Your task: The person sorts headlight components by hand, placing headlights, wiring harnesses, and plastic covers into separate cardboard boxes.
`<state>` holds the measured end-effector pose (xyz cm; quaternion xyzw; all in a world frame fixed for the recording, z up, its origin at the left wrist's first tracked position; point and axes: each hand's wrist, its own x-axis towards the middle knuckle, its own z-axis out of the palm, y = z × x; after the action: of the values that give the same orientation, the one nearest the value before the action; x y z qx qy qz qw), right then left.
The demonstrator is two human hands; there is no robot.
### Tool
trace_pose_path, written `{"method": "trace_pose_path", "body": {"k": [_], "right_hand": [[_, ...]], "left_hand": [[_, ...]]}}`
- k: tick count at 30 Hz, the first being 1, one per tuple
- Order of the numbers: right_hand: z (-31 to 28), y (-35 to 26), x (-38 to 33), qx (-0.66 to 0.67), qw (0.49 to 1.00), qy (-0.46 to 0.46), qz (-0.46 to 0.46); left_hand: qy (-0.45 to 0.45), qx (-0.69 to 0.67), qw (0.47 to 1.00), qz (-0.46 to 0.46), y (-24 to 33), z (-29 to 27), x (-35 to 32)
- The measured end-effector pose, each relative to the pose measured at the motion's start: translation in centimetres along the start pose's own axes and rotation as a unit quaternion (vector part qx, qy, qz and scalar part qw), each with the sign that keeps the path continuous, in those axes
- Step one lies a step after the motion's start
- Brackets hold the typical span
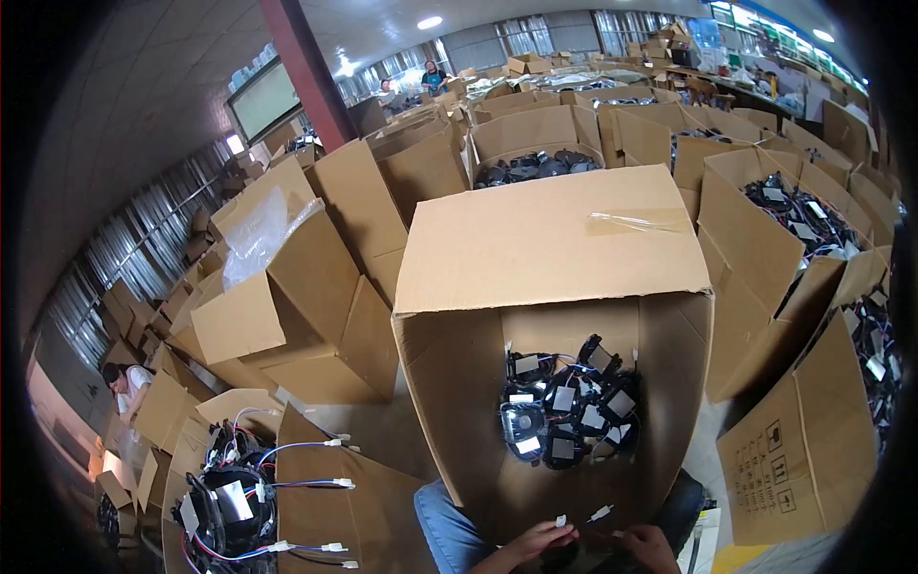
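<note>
At the lower edge my left hand [543, 543] is closed in a pinch, with a small white plug connector [560, 521] at its fingertips. My right hand [652, 550] is beside it, fingers bent together; what they hold is hidden. Between the hands a second white connector [601, 514] sticks up, and its wire is too dark to follow. Both hands are at the near side of a big open cardboard box [545, 239] between my knees. Deep inside it lies a pile of black round parts [564, 407] with pale labels and thin wires.
On the left a carton [330, 478] holds black parts, with wires [306, 483] ending in white connectors over its flap. Another open carton [316, 297] with clear plastic stands behind. Cartons of black parts [803, 215] crowd the right. A person [134, 387] bends at far left.
</note>
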<state>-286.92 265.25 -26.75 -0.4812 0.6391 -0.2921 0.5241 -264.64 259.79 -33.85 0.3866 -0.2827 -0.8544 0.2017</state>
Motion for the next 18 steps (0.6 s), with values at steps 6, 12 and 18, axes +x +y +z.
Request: {"method": "trace_pose_path", "body": {"k": [6, 12, 18], "right_hand": [[-2.2, 2.9, 1.2, 0.002, 0.989, 0.034, 0.144], [-3.0, 5.0, 1.7, -0.011, 0.99, 0.002, 0.142], [-2.8, 7.5, 2.5, -0.004, 0.995, 0.03, 0.097]], "left_hand": [[-0.014, 0.012, 0.999, -0.047, -0.1, -0.5, 0.9], [-0.044, 0.071, 0.995, -0.056, 2.3, 1.7, 0.0], [-0.015, 0.097, 0.989, -0.107, 2.2, 2.1, 0.8]]}}
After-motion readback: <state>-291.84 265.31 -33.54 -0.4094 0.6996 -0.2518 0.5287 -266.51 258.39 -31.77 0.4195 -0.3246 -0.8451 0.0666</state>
